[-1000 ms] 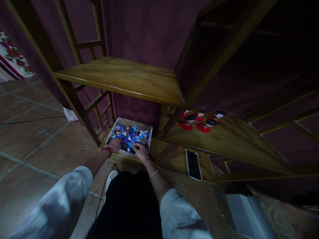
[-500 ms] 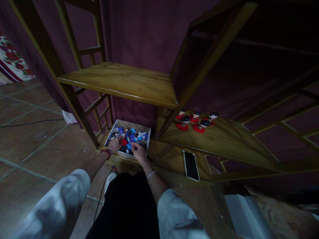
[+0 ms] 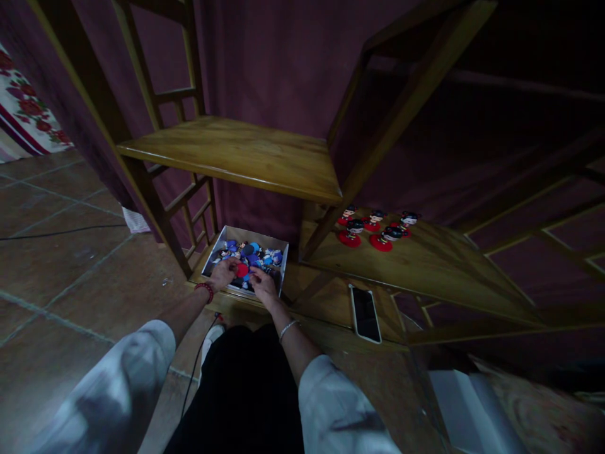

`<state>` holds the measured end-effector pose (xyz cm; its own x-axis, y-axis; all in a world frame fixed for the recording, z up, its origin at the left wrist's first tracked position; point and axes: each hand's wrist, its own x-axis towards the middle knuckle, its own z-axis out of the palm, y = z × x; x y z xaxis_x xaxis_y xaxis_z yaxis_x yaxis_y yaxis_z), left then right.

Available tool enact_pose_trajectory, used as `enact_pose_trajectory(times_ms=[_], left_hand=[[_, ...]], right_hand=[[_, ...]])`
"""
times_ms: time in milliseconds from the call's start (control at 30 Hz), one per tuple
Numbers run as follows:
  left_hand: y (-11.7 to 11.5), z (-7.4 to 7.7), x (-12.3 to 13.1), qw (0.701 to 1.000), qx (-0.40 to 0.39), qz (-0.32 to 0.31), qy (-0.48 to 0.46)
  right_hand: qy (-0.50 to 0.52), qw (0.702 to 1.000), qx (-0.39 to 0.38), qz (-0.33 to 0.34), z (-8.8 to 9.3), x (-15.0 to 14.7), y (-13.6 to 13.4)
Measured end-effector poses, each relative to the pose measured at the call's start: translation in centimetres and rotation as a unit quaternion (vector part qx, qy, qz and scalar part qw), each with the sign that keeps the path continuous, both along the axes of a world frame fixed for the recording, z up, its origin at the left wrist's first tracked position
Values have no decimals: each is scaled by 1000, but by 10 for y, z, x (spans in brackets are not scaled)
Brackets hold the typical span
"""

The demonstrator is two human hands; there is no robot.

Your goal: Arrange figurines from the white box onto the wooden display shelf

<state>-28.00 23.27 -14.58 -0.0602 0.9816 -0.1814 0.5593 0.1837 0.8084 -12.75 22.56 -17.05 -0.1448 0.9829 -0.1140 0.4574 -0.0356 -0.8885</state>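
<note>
A flat red disc (image 3: pixel 242 270), which looks like a figurine's round base, is held up over an open white box (image 3: pixel 285 268). Its left edge is pinched by my left hand (image 3: pixel 223 275). At its right edge are the curled fingers of my right hand (image 3: pixel 263 285), closed on it. Beneath the hands, the box holds a jumble of small figurines (image 3: pixel 253 250) with blue, purple and black parts. Whatever is fixed to the disc is too small and dark to make out.
Several black-haired figurines on red bases (image 3: pixel 350 232) stand on the wooden shelf (image 3: pixel 425 268) at right. A phone (image 3: pixel 365 313) lies on the lower board. Above the box juts another shelf board (image 3: pixel 236 154). A dark cable (image 3: pixel 193 372) runs along the floor.
The red disc has moved slightly right, away from the left palm, and more of it shows between my hands. The right fingers now meet its edge. The view has shifted a little.
</note>
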Motion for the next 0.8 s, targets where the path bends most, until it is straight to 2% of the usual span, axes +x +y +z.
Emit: enact_pose_trajectory(times_ms=[133, 267, 500, 633, 800], left_hand=[[-3, 2, 3, 995, -21, 23, -97], [-5, 3, 3, 988, -42, 30, -143], [-7, 6, -1, 973, -85, 76, -200], [-7, 7, -3, 970, -82, 85, -212], [-4, -1, -7, 974, -75, 112, -183]], right_hand=[[23, 999, -20, -10, -9, -6, 4], [61, 997, -51, -14, -15, -13, 10], [126, 988, -90, -11, -10, -20, 17], [76, 995, -59, 27, -3, -22, 21], [0, 998, -21, 61, 2, -27, 25]])
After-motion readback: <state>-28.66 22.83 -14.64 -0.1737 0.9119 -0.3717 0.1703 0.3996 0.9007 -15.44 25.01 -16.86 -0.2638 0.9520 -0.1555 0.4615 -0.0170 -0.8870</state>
